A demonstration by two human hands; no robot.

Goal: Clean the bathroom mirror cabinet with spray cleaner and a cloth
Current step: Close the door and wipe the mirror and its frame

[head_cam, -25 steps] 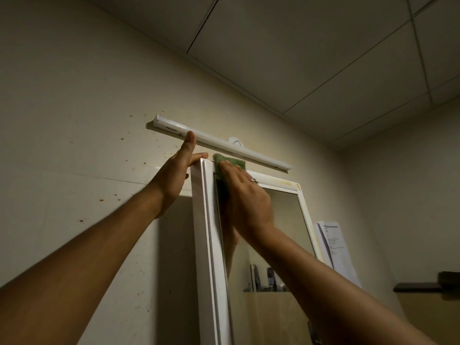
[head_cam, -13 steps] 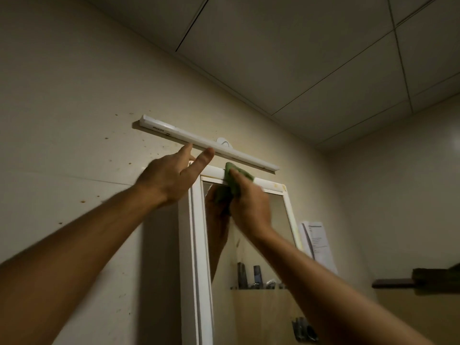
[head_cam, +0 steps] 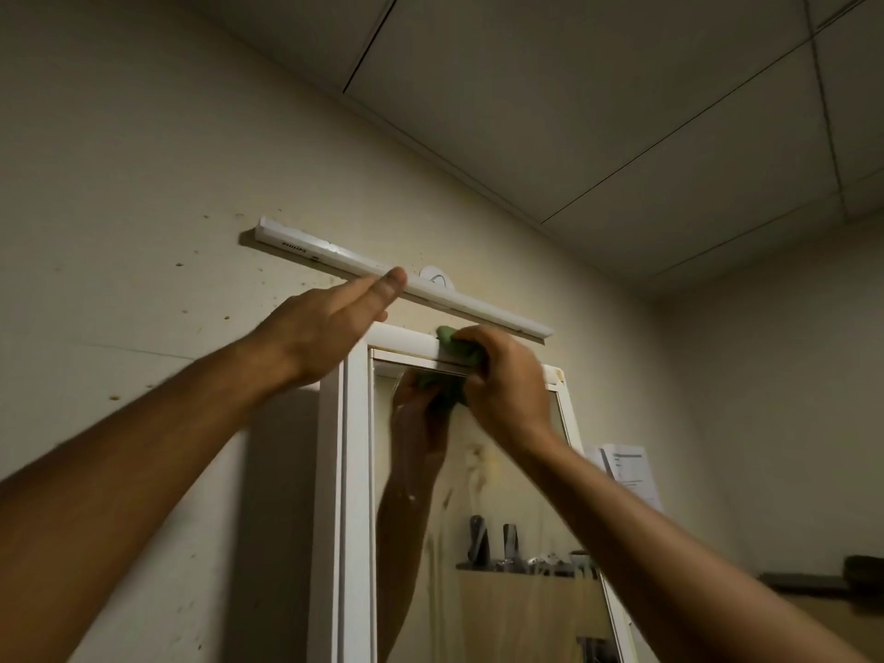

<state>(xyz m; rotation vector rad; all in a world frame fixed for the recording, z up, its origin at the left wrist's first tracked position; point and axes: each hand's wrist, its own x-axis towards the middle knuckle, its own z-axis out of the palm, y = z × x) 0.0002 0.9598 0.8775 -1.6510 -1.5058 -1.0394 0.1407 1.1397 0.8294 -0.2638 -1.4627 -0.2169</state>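
The white-framed mirror cabinet [head_cam: 356, 471] hangs on the wall at the centre, its mirror door [head_cam: 502, 495] streaked with wet drips. My right hand [head_cam: 502, 375] grips a bunched green cloth [head_cam: 454, 349] against the top edge of the door frame. My left hand [head_cam: 325, 327] is raised at the cabinet's top left corner with fingers straight, holding nothing. The mirror reflects my right arm and the cloth. No spray bottle is in view.
A white light bar [head_cam: 406, 289] runs along the wall just above the cabinet, close over both hands. A paper sheet [head_cam: 626, 471] hangs on the wall to the right. A dark shelf [head_cam: 823, 579] juts out at the far right. The wall is speckled with spots.
My right hand has slid the cloth rightwards from the door's top left corner along the top edge. My left hand has lifted off the cabinet's corner and its fingers now point right.
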